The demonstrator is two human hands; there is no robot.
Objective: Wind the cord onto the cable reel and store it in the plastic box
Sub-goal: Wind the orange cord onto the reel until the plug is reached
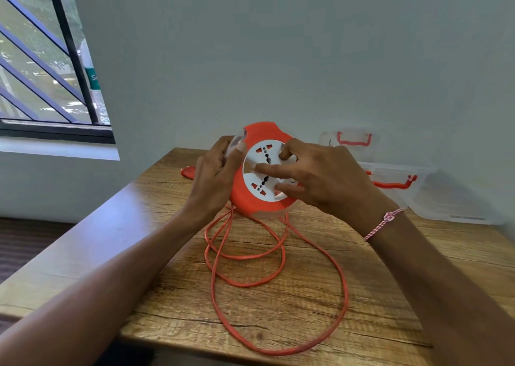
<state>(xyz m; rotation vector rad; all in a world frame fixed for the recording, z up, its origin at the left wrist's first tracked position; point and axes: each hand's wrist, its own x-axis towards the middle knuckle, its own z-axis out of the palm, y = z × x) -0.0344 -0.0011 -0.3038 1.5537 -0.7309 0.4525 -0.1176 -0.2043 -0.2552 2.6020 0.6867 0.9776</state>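
An orange cable reel with a white socket face is held upright just above the wooden table. My left hand grips the reel's left rim, thumb on the front edge. My right hand has its fingertips curled onto the white face, pinching it. The orange cord hangs from the reel's underside and lies in loose loops across the table toward me. An orange plug end lies behind my left hand.
A clear plastic box with orange latches stands at the back right on the table. Its clear lid with an orange handle leans against the wall behind. A barred window is at the left.
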